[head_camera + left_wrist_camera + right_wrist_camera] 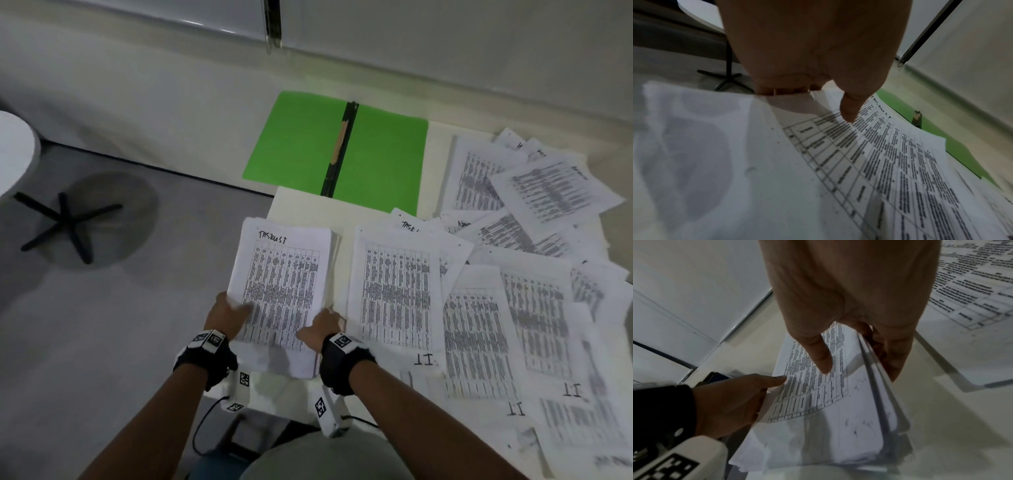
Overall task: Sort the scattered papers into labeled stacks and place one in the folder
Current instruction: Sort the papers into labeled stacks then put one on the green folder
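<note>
A thick stack of printed table sheets [281, 291], handwritten "TASKLIST" on top, sits at the table's left front, partly over the edge. My left hand [230, 313] grips its left edge, thumb [849, 112] on the top sheet and fingers underneath. My right hand [323, 325] holds the right edge the same way, thumb [821, 358] on top and fingers [894, 356] under the stack [818, 426]. The green folder [380, 161] lies open and flat beyond the stack, with a black spine [339, 150] down its middle.
A pile marked "IT" [397, 294] lies right of the held stack. Several loose sheets [520, 260] overlap across the table's right side. Off the table to the left are a black chair base [68, 222] and a round white table [13, 154].
</note>
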`<action>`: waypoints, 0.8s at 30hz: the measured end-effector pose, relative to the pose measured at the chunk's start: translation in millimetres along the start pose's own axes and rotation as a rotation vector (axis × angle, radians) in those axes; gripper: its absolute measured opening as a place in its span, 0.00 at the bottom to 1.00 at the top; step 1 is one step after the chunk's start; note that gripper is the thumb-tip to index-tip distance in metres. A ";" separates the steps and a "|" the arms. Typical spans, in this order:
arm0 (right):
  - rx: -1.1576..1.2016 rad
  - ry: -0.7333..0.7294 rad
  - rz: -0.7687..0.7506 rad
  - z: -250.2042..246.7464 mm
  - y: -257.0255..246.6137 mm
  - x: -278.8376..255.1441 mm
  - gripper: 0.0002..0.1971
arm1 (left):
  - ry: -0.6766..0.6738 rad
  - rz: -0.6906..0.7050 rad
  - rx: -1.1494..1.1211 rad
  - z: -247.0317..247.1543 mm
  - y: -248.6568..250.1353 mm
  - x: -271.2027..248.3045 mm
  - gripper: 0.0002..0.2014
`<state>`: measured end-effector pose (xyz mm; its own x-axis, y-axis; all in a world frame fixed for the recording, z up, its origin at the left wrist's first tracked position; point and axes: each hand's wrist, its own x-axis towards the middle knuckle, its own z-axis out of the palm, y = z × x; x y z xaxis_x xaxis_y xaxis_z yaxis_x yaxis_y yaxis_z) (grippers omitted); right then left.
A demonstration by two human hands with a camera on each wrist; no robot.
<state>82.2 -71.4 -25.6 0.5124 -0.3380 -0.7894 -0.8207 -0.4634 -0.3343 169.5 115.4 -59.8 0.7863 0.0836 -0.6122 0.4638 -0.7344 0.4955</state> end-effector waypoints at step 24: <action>0.568 0.330 0.029 -169.6 273.5 0.6 0.12 | -0.081 0.396 0.600 203.9 170.3 -75.9 0.58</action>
<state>-99.1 -337.3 -30.2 0.4643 -0.6194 -0.6331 -0.7950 0.0236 -0.6061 105.6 -153.3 -54.6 0.8052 -0.2986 -0.5123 -0.1721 -0.9444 0.2801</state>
